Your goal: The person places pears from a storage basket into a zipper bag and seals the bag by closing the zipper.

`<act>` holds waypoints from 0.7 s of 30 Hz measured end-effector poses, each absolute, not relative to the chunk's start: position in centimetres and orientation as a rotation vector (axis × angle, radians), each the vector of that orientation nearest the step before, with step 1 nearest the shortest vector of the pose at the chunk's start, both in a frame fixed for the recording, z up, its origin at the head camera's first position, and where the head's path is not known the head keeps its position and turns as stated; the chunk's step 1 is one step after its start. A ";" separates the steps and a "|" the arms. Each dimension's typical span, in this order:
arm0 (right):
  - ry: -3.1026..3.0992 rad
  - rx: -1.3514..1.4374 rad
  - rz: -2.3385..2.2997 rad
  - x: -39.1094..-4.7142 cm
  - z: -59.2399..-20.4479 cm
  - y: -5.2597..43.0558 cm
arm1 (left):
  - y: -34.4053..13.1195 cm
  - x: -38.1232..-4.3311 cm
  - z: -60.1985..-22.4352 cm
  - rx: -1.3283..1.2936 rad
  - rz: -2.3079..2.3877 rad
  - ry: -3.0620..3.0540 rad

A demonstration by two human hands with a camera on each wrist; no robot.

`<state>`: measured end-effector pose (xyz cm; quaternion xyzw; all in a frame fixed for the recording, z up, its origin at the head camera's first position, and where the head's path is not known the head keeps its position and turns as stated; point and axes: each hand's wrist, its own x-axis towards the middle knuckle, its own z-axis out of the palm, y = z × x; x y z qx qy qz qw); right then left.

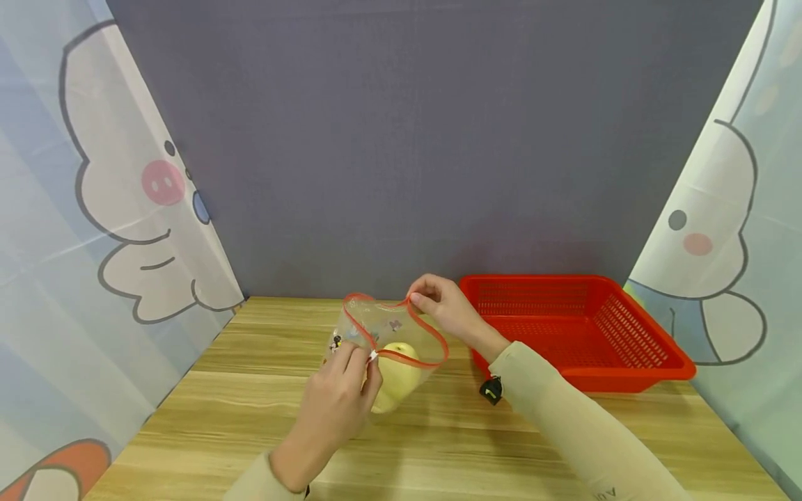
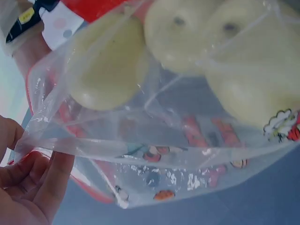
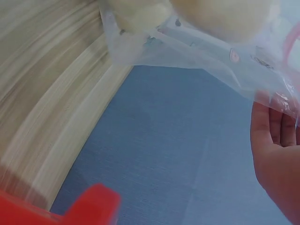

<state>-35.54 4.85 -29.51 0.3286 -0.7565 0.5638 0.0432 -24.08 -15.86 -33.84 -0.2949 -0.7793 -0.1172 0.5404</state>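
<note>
A clear zip bag (image 1: 360,328) with a red rim and small cartoon prints hangs above the table, its mouth spread wide. My left hand (image 1: 338,396) pinches the near rim beside the white zip slider (image 1: 373,355). At the far right of the rim, my right hand (image 1: 446,306) pinches the red edge between thumb and fingers. A pale yellow pear (image 1: 402,372) shows inside through the mouth. The left wrist view reveals several pears (image 2: 110,65) in the bag, seen through its film. In the right wrist view, the bag partly covers the right fingers (image 3: 262,122).
A red plastic basket (image 1: 626,376) with slotted walls stands at the right, beside the right forearm. Beneath everything is a wooden table (image 1: 207,424). A dark grey panel (image 1: 401,153) rises behind it, with cartoon-printed curtains (image 1: 44,209) on both sides.
</note>
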 end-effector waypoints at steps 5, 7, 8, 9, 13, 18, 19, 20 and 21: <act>-2.259 0.965 1.698 -35.2 -29.5 5.1 | -16.4 -24.7 -32.9 -0.654 -0.360 -1.821; -2.230 0.947 1.702 -35.2 -29.5 5.3 | -16.6 -25.0 -32.5 -0.640 -0.385 -1.798; -2.216 0.940 1.705 -35.1 -29.5 5.4 | -16.7 -25.1 -32.4 -0.633 -0.399 -1.788; -2.204 0.935 1.710 -35.0 -29.5 5.5 | -16.8 -25.2 -32.2 -0.625 -0.413 -1.778; -2.147 0.904 1.741 -34.7 -29.4 6.0 | -17.3 -25.6 -31.7 -0.596 -0.480 -1.775; -2.069 0.860 1.744 -34.2 -29.1 6.7 | -17.9 -26.0 -31.2 -0.593 -0.577 -1.800; -2.055 0.855 1.746 -34.1 -29.1 6.9 | -18.0 -26.1 -31.0 -0.595 -0.591 -1.800; -2.042 0.849 1.743 -33.9 -29.1 7.0 | -18.0 -26.2 -30.9 -0.596 -0.607 -1.795; -2.026 0.844 1.744 -33.8 -29.1 7.2 | -18.0 -26.3 -30.8 -0.596 -0.619 -1.790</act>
